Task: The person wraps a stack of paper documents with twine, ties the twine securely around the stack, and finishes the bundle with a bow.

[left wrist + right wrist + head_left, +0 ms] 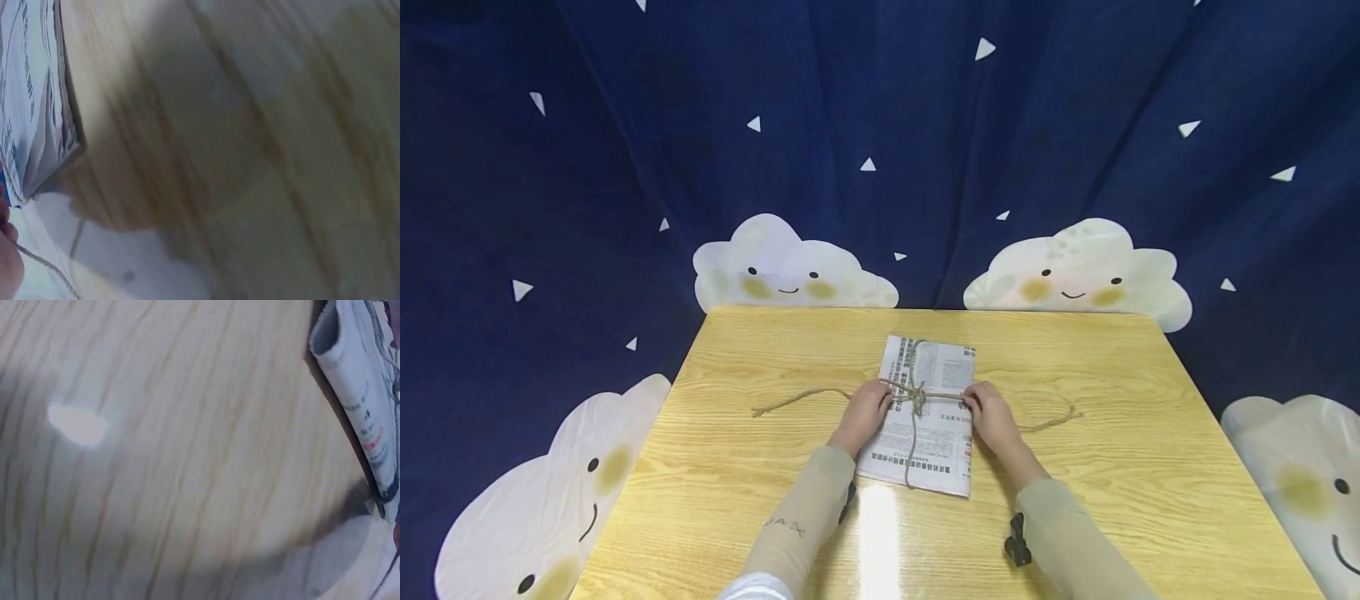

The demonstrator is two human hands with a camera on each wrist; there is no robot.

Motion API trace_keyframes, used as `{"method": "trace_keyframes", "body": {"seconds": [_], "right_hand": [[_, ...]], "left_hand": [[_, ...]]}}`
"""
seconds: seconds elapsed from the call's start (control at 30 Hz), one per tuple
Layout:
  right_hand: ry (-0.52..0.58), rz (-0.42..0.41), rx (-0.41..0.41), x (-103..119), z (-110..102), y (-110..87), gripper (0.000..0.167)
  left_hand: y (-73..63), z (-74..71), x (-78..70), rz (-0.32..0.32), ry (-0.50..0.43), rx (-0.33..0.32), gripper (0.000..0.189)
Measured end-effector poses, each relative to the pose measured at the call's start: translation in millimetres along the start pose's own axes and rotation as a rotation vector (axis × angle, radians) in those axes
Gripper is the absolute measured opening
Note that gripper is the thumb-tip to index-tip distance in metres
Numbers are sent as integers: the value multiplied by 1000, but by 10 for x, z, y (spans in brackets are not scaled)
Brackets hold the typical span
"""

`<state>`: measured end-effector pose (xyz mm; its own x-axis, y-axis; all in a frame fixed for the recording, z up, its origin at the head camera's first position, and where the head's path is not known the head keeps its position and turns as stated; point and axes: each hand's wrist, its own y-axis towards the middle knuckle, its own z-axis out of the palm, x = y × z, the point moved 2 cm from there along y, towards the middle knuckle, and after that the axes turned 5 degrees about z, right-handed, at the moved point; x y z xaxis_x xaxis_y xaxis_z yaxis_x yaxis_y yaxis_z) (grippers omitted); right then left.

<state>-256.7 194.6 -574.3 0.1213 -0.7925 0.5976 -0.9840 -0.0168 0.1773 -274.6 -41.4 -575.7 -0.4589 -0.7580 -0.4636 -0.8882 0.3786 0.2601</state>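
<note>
A folded newspaper bundle (928,446) lies on the wooden table, bound crosswise with brown twine (913,450) knotted near its middle. At its left edge my left hand (861,412) pinches one twine end, whose tail trails leftward. My right hand (994,417) pinches the other end at the right edge, and that tail runs off to the right. The left wrist view has the newspaper (37,94) at its left side and a bit of the hand (9,269) with the twine (47,265) below. In the right wrist view the newspaper's folded edge (359,394) shows at far right.
The table (760,467) extends on both sides of the bundle and in front of it. Behind and around it hangs a dark blue curtain (820,75) with white triangles and smiling clouds. Dark straps show at both wrists.
</note>
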Motion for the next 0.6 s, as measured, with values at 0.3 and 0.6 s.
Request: {"method": "trace_keyframes", "body": {"seconds": [0.3, 0.6], "right_hand": [[50, 5, -19, -98, -175, -10, 10], [35, 97, 32, -213, -245, -58, 12]], "left_hand": [[-56, -144, 197, -37, -27, -116, 12], [-179, -191, 389, -32, -18, -171, 12]]}}
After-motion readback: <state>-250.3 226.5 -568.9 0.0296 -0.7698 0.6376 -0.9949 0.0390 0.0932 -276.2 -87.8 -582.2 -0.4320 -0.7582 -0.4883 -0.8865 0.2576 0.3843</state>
